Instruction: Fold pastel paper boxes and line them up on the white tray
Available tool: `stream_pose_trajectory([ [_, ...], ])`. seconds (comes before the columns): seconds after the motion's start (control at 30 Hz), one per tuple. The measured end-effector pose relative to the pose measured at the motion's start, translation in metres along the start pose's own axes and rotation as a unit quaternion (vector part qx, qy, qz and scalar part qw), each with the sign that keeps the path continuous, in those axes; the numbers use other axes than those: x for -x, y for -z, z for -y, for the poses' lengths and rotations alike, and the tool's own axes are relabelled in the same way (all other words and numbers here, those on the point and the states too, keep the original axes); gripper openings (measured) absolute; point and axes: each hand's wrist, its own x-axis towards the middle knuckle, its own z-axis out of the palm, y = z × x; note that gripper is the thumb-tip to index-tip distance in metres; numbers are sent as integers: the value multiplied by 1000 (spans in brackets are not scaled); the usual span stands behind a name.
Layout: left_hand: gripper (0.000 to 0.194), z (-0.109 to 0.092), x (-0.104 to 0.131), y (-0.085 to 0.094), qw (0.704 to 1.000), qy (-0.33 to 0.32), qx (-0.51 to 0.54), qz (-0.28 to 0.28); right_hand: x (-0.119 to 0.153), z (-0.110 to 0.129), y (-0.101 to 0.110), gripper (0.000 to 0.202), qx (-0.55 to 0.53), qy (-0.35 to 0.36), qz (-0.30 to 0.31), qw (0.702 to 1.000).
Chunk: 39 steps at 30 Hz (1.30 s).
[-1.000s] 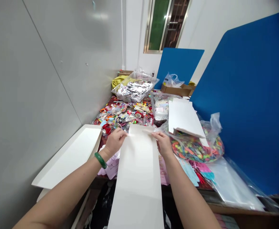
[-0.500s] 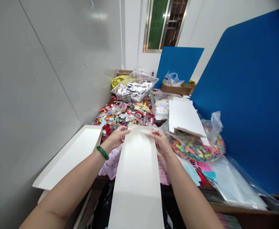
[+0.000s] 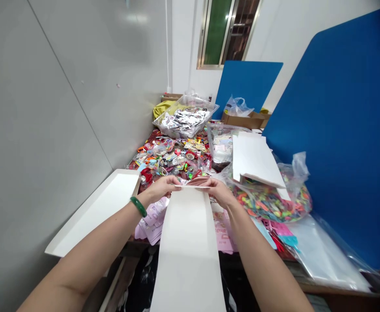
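A long white cardboard sheet (image 3: 190, 242) runs from the table's front edge down toward my body. My left hand (image 3: 165, 187) grips the left corner of its far end, with a green bangle (image 3: 138, 206) on that wrist. At the right corner of the same end, my right hand (image 3: 219, 190) is closed on the cardboard. The far end is bent over between the hands, and a pinkish-brown surface (image 3: 199, 181) shows just beyond it. Pink printed packets (image 3: 152, 223) lie on the table partly beneath the sheet.
Another folded white cardboard piece (image 3: 95, 212) leans at the left by the grey wall. A white box piece (image 3: 258, 160) rests on a bag of colourful bits (image 3: 274, 201). Small trinkets (image 3: 177, 156) cover the table before a clear tub (image 3: 186, 121). Blue panels (image 3: 339, 143) stand at the right.
The far end of the cardboard has been folded over between both hands and sits slightly lower. My fingers have closed in along that edge. The view has shifted a little.
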Motion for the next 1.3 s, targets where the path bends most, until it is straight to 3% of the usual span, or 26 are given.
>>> stream_pose_trajectory([
  [0.1, 37, 3, 0, 1, 1000, 4, -4, 4, 0, -5, -10, 23, 84, 84, -67, 991],
  [0.23, 48, 6, -2, 4, 1000, 12, -28, 3, 3, -14, -18, 13, 275, 97, -107, 950],
  [0.4, 41, 7, -2, 6, 993, 4, -118, 1, 5, -8, -22, 22, 413, 100, -44, 904],
  [0.53, 31, 5, -1, 7, 976, -41, -215, -19, -1, 8, -18, 41, 433, 80, 97, 893],
  [0.6, 24, 4, 0, 5, 962, -72, -260, -41, -5, 11, -15, 41, 439, 66, 134, 886],
  [0.73, 8, 10, 1, -4, 932, -125, -328, -94, -10, 5, -16, 31, 499, 74, 98, 858],
  [0.9, 18, 21, -2, -16, 909, -154, -361, -141, -6, -2, -25, 28, 597, 95, 49, 795],
  [1.03, 18, 21, -5, -17, 914, -155, -351, -130, -3, -1, -26, 31, 656, 79, 58, 748],
  [1.3, 27, 20, -3, -4, 955, -124, -257, -77, -1, -11, -26, 32, 720, 71, 43, 689],
])
